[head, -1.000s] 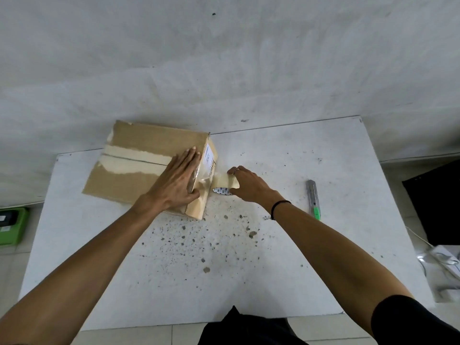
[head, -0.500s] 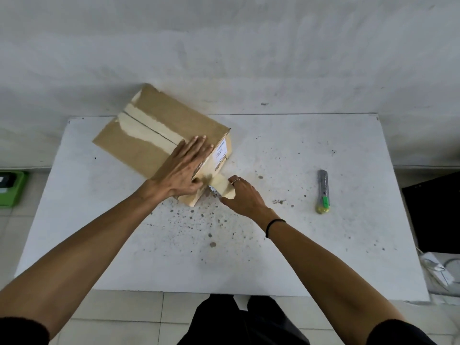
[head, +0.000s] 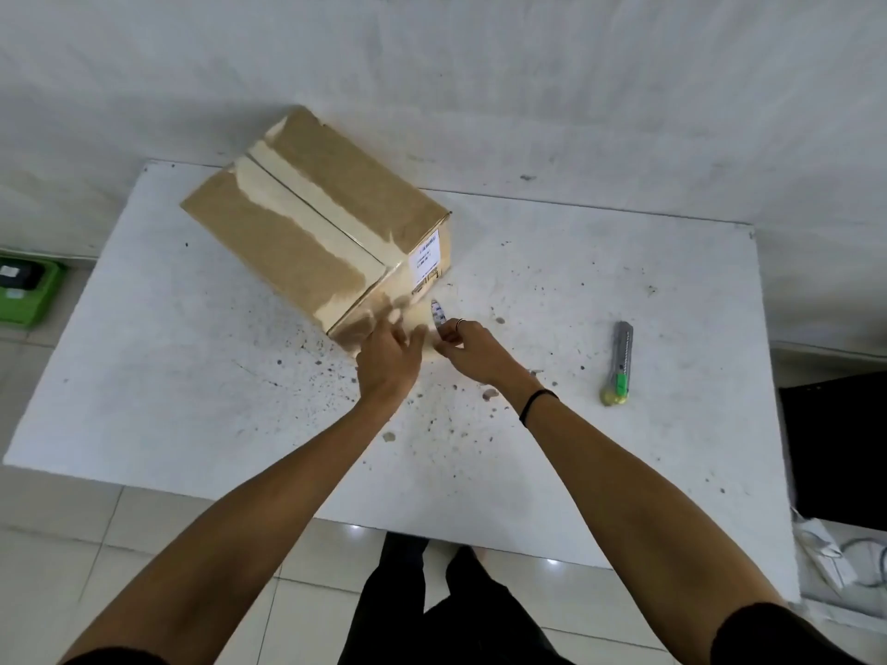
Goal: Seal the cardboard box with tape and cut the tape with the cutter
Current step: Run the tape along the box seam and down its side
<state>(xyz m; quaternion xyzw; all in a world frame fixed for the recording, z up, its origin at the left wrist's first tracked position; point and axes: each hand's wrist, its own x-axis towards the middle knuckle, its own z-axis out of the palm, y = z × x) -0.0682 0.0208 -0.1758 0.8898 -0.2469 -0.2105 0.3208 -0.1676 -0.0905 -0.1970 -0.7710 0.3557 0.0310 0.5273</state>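
Both hands down at the near corner of the box (head: 312, 223). Left hand (head: 389, 362) loosely open, fingers spread and pressing against the lower corner of the box side, nothing gripped as far as can be seen. Right hand (head: 468, 345) just beside it, fingers curled and pinched on the tape roll (head: 437, 315), thin ring on one finger, black band (head: 537, 405) round the wrist. Roll mostly hidden by the hand, only a pale edge with tiny dark print showing, way too small to read. Motion blur right around the fingertips, so exact contact hard to tell.

Box sitting on the white table (head: 624, 290), far left part, turned diagonally and seemingly tipped up off the surface at one end. Pale tape strip (head: 307, 218) running along the top seam and down over the near side. White label (head: 426, 255) on the side facing right, with a barcode and some lines of text, none of it legible. More print just below the label, also unreadable.

Cutter (head: 620, 362) lying flat on the table well off to the right, apart from both hands, grey body with a green slider and a yellowish end. No brand visible on it. Table surface speckled with dark spots and crumbs. Green case (head: 29, 295) down on the floor at the left edge.
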